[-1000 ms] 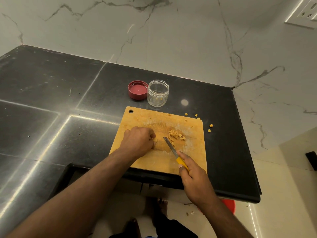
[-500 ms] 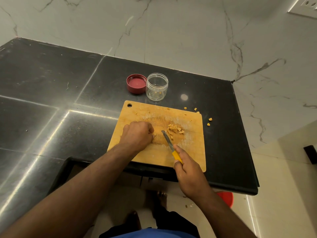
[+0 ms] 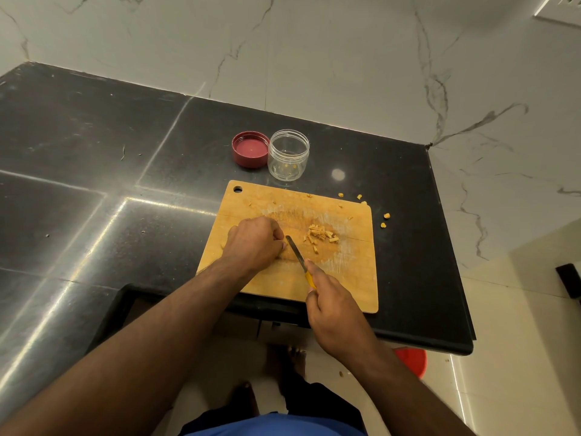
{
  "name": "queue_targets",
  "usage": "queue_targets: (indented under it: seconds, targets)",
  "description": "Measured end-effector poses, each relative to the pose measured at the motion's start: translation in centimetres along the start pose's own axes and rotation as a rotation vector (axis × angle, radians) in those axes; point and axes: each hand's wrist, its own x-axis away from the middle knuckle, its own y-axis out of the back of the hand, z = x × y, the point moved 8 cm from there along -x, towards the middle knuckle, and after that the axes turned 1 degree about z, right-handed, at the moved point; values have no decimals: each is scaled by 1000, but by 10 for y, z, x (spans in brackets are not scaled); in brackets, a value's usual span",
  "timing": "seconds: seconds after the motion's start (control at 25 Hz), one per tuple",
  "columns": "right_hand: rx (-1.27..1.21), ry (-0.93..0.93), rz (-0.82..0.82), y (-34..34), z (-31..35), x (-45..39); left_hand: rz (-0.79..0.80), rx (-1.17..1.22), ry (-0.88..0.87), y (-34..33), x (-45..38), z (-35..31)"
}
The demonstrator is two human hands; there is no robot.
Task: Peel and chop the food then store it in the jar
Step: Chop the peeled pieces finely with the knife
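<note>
Black polished stone surface (image 3: 94,171), L-shaped, set against white marble-veined wall tiles; an outlet plate sits at the upper right corner of the view.

Wooden cutting board (image 3: 352,278) lies at the near edge of the surface, directly in front of the person, so both forearms reach it without stretching.

Left hand (image 3: 256,243): fingers curled down onto the board, knuckles up, apparently pinning a small remaining piece of food. The piece itself is hidden under the fingers, so what it grips cannot be confirmed. Fingertips are tucked close beside the blade, probably to steady the piece while keeping clear of the edge.

Right hand (image 3: 334,305): closed round the yellow handle of a small knife (image 3: 297,251), blade angled up and left toward the left fingertips.

Chopped food (image 3: 320,236): a small pile of pale yellow pieces on the board, just right of the blade, likely pushed aside to keep the cutting spot free. A few stray bits (image 3: 385,220) lie on the surface off the board's far right corner.

Clear jar (image 3: 288,155) stands open just beyond the board's far edge, a few bits already inside; red lid (image 3: 250,149) lies inverted, touching its left side. Both are placed close for the transfer.

Judgement: chopping stage, nearly through; storing mostly still to do.
</note>
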Motion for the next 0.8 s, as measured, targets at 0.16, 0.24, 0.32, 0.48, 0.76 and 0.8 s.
queue_targets:
  seconds: [0.16, 0.24, 0.32, 0.48, 0.76, 0.8]
  targets:
    - [52, 8, 6, -2, 2, -1, 1, -9, 4, -1, -1, 1]
    - [89, 12, 15, -3, 4, -2, 6, -5, 5, -1, -2, 0]
    - [129, 22, 27, -6, 6, -6, 1, -3, -1, -1, -2, 0]
    - [128, 18, 33, -9, 7, -1, -18, -16, 6, 0, -1, 0]
    - [75, 19, -87, 12, 5, 20, -16, -31, 3, 0, -2, 2]
    - [59, 18, -89, 13, 6, 18, -17, -38, 0, 0, -1, 2]
